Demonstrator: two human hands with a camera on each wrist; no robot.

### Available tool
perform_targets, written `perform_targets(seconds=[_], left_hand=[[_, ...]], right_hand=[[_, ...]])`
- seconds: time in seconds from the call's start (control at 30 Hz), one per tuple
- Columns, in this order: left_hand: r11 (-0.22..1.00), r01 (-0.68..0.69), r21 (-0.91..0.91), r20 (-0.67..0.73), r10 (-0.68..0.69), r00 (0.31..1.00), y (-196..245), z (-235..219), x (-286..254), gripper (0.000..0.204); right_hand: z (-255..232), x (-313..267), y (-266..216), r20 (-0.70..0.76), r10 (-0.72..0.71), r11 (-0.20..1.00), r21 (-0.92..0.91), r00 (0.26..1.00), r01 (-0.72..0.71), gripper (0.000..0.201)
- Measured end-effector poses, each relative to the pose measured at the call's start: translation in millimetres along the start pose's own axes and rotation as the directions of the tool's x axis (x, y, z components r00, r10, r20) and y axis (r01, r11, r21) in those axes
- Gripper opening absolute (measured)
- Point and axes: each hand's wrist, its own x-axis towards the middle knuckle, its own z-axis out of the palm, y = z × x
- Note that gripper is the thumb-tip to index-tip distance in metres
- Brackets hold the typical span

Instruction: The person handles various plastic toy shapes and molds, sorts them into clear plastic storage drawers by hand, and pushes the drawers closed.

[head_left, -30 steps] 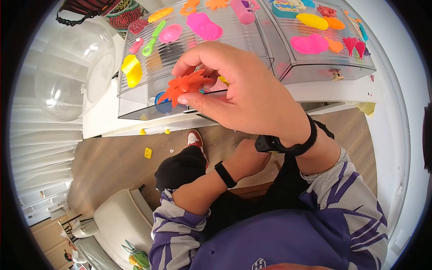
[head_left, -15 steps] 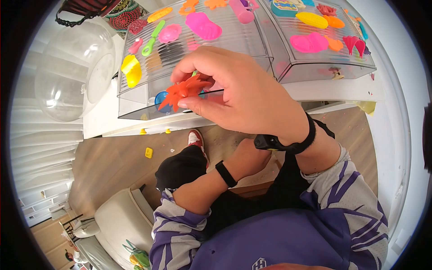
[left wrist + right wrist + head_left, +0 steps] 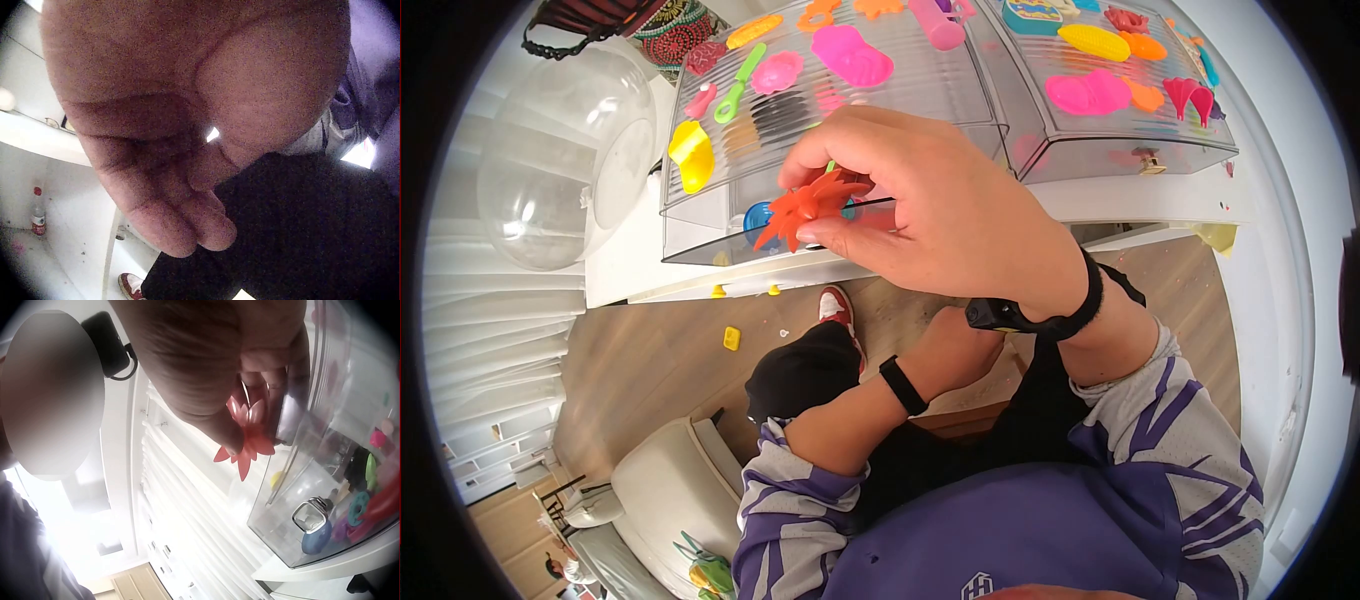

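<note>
My right hand (image 3: 940,205) pinches a red-orange, flower-shaped piece with pointed petals (image 3: 805,208) between thumb and fingers, above the front of a clear drawer box (image 3: 745,243). The right wrist view shows the thumb of that hand (image 3: 219,375) against the piece (image 3: 250,440), petals spreading outward. Below the right wrist, my left hand (image 3: 960,352) stays low near the lap. In the left wrist view the left hand (image 3: 181,125) hangs with fingers loosely bent, holding nothing.
Toys lie on the clear lids, among them a yellow piece (image 3: 691,157), a pink mould (image 3: 852,57) and a yellow corn (image 3: 1094,43). A clear dome (image 3: 565,150) stands at left. Inside the box are a blue piece (image 3: 317,537) and other coloured pieces.
My right hand has lowered slightly, and the red-orange piece has tilted and moved a little down and left. The left hand has hardly moved.
</note>
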Motion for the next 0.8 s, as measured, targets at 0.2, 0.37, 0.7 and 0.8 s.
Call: perform_targets(seconds=[0.2,0.37,0.7,0.8], left_hand=[[1.0,-0.002,-0.004,-0.002,0.002,1.0,1.8,-2.3,0.6,0.018],[1.0,0.01,-0.007,0.013,-0.01,1.0,0.8,-0.4,0.3,0.019],[1.0,-0.011,0.012,-0.021,0.011,1.0,1.4,-0.7,0.4,0.021],[1.0,0.014,-0.01,0.015,-0.014,1.0,1.4,-0.3,-0.3,0.022]], right_hand=[[0.2,-0.6,0.2,0.007,0.006,1.0,-0.005,1.0,-0.006,0.027],[-0.7,-0.2,-0.3,0.014,-0.002,1.0,-0.016,1.0,0.002,0.026],[-0.9,-1.1,0.4,0.025,-0.008,1.0,-0.029,1.0,0.008,0.024],[-0.6,-0.9,0.7,0.022,-0.021,0.999,-0.031,1.0,0.022,0.023]])
